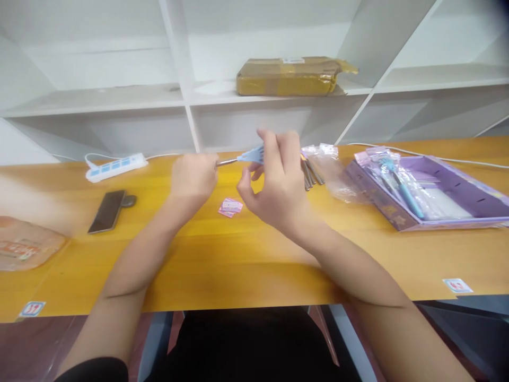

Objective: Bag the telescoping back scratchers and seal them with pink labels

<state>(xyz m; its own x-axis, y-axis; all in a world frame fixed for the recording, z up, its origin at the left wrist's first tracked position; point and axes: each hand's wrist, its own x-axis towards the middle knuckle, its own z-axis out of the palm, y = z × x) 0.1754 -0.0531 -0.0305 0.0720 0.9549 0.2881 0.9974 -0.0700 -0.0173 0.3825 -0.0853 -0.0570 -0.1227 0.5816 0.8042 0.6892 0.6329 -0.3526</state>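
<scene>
With the person at 6 o'clock, the wooden table [254,265] fills the middle, the purple tray [457,225] lies toward 3 o'clock, and the slim tool [240,158] is held up near 12. The left hand [194,176] is a closed fist around one end, at the tool's 9 o'clock; the right hand [274,178] has bent fingers against the opposite end, thumb standing apart, and I cannot tell whether they pinch or merely touch. The tool looks light; its metal rod [228,162] should be stiff but smooth enough to slip, so a firm wrap suits it. The blue head [252,154] looks like plastic, and its narrow prongs could be the weakest part; hold it at the solid neck. As for what is obscured, the tray's 3 o'clock end runs to the picture edge, glare blurs the wrapped blue-handled item [407,193] inside, the fist conceals the tool's 9 o'clock end, the right fingers cover the prong tips and the upper ends of the metal rods [310,176], and print on the small pink cards [230,206], at the tool's 6 o'clock, is unreadable.
</scene>
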